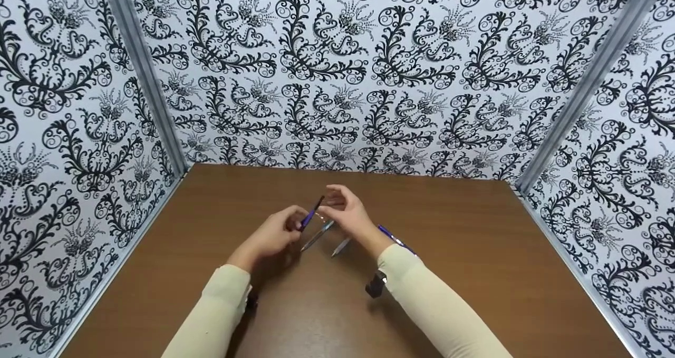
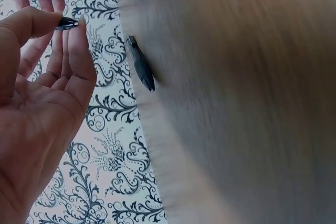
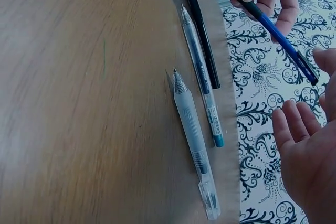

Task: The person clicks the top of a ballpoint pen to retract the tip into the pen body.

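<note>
My left hand [image 1: 277, 231] pinches a blue pen with a black grip [image 1: 310, 216] between thumb and fingers, near its black end. In the right wrist view the pen [image 3: 278, 34] slants above the table, its clip end pointing toward my right hand [image 3: 310, 145]. That right hand has its fingers spread and thumb apart, close to the pen's free end. Below lie a clear pen with a teal end [image 3: 202, 77], a frosted clear pen [image 3: 190, 119] and a black pen [image 3: 202, 32], side by side.
Another blue pen [image 1: 395, 236] lies on the brown wooden table [image 1: 453, 215], partly behind the right forearm. Patterned walls [image 1: 337, 84] stand at the back and both sides, with grey posts [image 1: 142, 73] at the corners. A dark wrist device [image 1: 375, 285] hangs under the right sleeve.
</note>
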A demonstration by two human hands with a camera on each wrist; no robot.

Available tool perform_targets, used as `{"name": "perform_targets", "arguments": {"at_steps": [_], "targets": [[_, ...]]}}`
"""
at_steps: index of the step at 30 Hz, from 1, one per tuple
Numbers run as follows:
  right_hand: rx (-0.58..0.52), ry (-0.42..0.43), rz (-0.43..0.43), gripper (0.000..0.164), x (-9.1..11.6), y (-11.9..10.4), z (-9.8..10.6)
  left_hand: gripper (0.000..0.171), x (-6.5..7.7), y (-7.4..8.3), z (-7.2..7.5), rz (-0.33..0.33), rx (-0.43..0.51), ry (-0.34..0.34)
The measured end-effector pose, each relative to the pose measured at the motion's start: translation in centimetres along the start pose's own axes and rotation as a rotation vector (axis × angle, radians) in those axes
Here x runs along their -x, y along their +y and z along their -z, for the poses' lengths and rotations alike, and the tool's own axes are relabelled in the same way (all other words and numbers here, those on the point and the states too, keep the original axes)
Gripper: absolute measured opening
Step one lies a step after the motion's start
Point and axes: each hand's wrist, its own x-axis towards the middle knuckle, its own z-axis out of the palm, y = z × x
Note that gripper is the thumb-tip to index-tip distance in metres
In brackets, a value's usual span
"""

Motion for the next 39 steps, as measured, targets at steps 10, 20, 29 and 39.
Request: {"name": "perform_targets", "arguments": {"at_steps": [10,20,29,39], "targets": [[-0.040,0.021,0.014,0.054,0.6,-0.7,1.0,0.048,-0.7,0.7,-1.6,-0.016,0.054,-0.012],[-0.107,0.051,0.037,0.051,1.2,-1.4,1.9,0.046,-1.2,1.8,-2.9,-0.014,0.159,-0.065],[-0.135,0.064,0.040,0.052,1.6,-1.7,3.1,0.046,-1.9,2.6,-4.4,-0.013,0.237,-0.063],[-0.133,0.086,0.058,0.054,2.3,-2.3,4.5,0.046,-2.7,3.3,-6.1,-0.048,0.254,-0.032]]}}
